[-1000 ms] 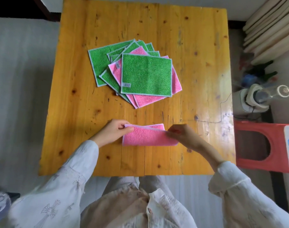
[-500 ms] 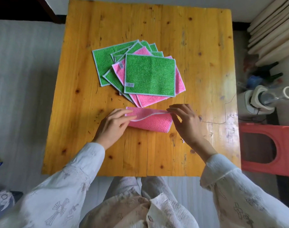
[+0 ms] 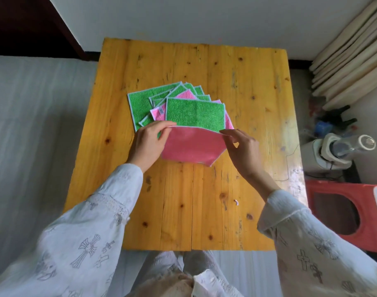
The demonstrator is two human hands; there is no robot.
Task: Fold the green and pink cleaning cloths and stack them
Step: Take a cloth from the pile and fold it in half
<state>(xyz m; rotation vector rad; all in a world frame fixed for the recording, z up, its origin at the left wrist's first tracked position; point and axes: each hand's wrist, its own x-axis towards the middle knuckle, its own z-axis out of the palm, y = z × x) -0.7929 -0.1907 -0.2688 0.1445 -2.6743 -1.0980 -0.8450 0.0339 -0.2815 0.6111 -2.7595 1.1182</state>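
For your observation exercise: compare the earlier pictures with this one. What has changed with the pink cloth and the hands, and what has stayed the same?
The pink cloth has opened out from its folded strip; the left hand and right hand now pinch its far edge, raised towards the cloth pile. The pile itself stayed fanned out on the table.

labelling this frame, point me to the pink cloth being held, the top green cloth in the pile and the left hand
pink cloth (image 3: pixel 190 145), head view, middle of its face
top green cloth (image 3: pixel 195 113), head view, centre of its face
left hand (image 3: pixel 148 142), head view, back of the hand
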